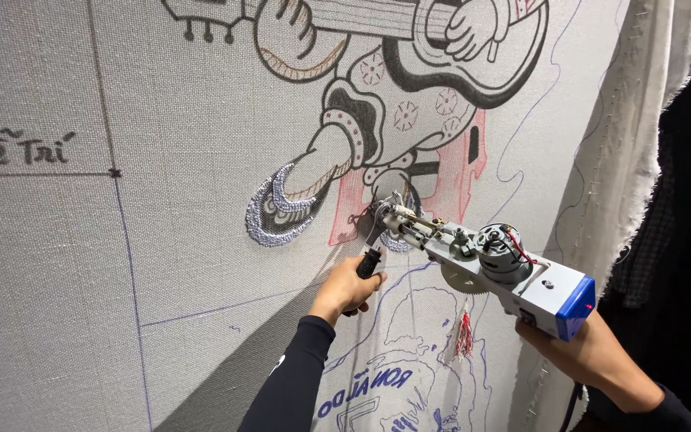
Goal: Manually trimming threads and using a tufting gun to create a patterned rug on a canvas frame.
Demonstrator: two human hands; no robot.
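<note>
A person stands before a large grey cloth [201,264] stretched upright like a wall, seen from a camera on their head looking along both arms. The left hand [347,288], at the end of a black sleeve, is closed in a fist around the black front handle [369,262] of a tufting gun [481,260]. The right hand [581,352] is wrapped around the rear grip under the gun's blue end, fingers curled shut on it. The gun is white and metal, with a small motor and gear showing on top, and it slants from lower right up to the left, its needle tip pressed against the cloth. The tip meets the cloth at a small patch of silver-grey tufting just beside a red-tufted area [449,188]. To the left of that lies a larger curved patch of silver-grey tufted yarn [275,214]. The cloth carries a black outlined drawing of a cartoon figure with a guitar [409,72], and blue pen outlines lower down. A small red tassel [464,336] hangs below the gun. The frayed white cloth edge [641,128] runs down the right side.
</note>
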